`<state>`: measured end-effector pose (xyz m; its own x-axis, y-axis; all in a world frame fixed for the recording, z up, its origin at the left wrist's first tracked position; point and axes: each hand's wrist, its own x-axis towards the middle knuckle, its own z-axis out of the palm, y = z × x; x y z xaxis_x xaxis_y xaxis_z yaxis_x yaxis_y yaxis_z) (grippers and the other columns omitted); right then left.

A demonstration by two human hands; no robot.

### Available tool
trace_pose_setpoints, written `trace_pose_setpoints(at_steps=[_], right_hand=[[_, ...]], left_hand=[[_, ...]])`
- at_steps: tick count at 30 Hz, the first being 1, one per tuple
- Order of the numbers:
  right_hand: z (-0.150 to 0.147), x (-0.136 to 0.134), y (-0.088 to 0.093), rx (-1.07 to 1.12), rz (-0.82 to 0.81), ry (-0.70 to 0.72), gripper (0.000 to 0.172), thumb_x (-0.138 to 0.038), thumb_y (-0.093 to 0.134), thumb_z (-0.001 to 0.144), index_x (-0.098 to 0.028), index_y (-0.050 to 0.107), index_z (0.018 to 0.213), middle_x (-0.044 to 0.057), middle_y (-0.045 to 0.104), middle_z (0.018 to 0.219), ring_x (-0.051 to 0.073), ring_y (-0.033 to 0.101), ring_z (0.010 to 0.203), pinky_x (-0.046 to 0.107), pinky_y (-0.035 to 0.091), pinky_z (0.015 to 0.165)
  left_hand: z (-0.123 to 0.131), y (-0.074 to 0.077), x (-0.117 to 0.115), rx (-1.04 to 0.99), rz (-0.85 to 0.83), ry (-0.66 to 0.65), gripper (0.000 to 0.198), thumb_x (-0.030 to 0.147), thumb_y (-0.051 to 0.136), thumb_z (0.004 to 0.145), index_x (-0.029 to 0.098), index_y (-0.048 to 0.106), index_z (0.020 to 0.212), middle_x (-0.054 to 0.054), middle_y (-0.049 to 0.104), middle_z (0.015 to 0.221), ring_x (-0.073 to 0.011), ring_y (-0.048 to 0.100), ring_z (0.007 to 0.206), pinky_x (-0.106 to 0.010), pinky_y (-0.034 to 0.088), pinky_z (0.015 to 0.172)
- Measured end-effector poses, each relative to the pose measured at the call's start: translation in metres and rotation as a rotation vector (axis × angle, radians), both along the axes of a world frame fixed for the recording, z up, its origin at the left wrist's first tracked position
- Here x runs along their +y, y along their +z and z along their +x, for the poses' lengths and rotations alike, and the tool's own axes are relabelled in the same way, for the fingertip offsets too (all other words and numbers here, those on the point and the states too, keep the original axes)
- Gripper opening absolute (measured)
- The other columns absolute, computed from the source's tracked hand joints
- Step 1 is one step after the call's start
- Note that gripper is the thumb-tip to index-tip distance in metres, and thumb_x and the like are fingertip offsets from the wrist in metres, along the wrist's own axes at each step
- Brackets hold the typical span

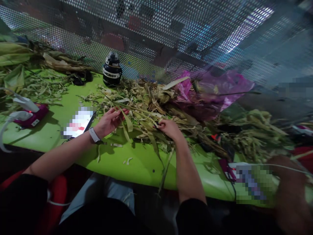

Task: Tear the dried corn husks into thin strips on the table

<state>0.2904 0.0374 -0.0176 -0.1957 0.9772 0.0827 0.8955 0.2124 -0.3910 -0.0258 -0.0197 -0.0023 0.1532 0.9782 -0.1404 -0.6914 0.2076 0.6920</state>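
My left hand [111,120], with a watch [94,135] on its wrist, has its fingers curled around a pale green strip of corn husk [127,123]. My right hand [169,128] is pinched closed at the edge of a heap of dried corn husks [151,98]. Something small and dark shows at its fingertips, too little of it to name. Several long husk strips hang down below and between my hands. Short trimmed pieces [116,145] lie on the green table [107,166] in front of the heap.
A lit phone [79,122] lies left of my left hand. Behind stand a black bottle [112,70] and a perforated metal screen [156,36]. A pink plastic bag [210,94] sits at the heap's right. Charging blocks [31,116] with cables lie left; another person's arm [290,189] is at right.
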Motion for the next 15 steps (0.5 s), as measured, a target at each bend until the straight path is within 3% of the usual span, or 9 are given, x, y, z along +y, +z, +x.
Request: trace_pose_setpoints(at_steps=[5, 7, 10, 13, 15], right_hand=[[-0.013, -0.015, 0.016, 0.015, 0.064, -0.037, 0.033, -0.046, 0.058, 0.082, -0.017, 0.073, 0.089, 0.004, 0.065, 0.069, 0.017, 0.052, 0.060, 0.028, 0.033, 0.059], [-0.025, -0.025, 0.021, 0.104, 0.060, 0.065, 0.035, -0.045, 0.058, 0.083, -0.016, 0.073, 0.093, 0.006, 0.068, 0.076, 0.017, 0.054, 0.064, 0.029, 0.038, 0.063], [-0.053, -0.042, 0.021, 0.267, -0.133, 0.317, 0.039, -0.049, 0.062, 0.083, -0.018, 0.071, 0.106, 0.007, 0.069, 0.090, 0.018, 0.060, 0.076, 0.031, 0.047, 0.072], [-0.081, -0.055, 0.016, 0.482, -0.139, 0.338, 0.056, -0.050, 0.070, 0.075, -0.021, 0.061, 0.123, 0.010, 0.066, 0.115, 0.022, 0.062, 0.100, 0.038, 0.050, 0.091], [-0.095, -0.060, 0.013, 0.668, -0.201, 0.344, 0.065, -0.052, 0.071, 0.074, -0.024, 0.055, 0.130, 0.010, 0.062, 0.126, 0.023, 0.062, 0.107, 0.039, 0.050, 0.095]], left_hand=[[0.001, -0.002, -0.002, 0.009, -0.023, -0.022, 0.026, 0.008, 0.066, 0.080, 0.020, 0.052, 0.098, -0.003, 0.073, 0.100, -0.0119, 0.071, 0.091, -0.022, 0.056, 0.079], [0.001, -0.003, -0.002, 0.008, -0.024, -0.014, 0.026, 0.008, 0.067, 0.080, 0.020, 0.052, 0.097, -0.002, 0.073, 0.100, -0.0123, 0.071, 0.091, -0.022, 0.057, 0.077], [0.001, -0.003, -0.004, -0.014, -0.008, -0.013, 0.024, 0.006, 0.066, 0.080, 0.019, 0.055, 0.097, -0.003, 0.072, 0.105, -0.0118, 0.070, 0.092, -0.021, 0.056, 0.076], [0.004, -0.005, -0.005, -0.033, 0.019, -0.051, 0.020, 0.006, 0.065, 0.080, 0.018, 0.058, 0.096, -0.004, 0.072, 0.108, -0.0131, 0.070, 0.095, -0.022, 0.056, 0.077], [0.005, -0.008, -0.006, -0.031, 0.049, -0.093, 0.020, 0.008, 0.067, 0.080, 0.017, 0.060, 0.096, -0.005, 0.073, 0.107, -0.0148, 0.070, 0.096, -0.024, 0.056, 0.080]])
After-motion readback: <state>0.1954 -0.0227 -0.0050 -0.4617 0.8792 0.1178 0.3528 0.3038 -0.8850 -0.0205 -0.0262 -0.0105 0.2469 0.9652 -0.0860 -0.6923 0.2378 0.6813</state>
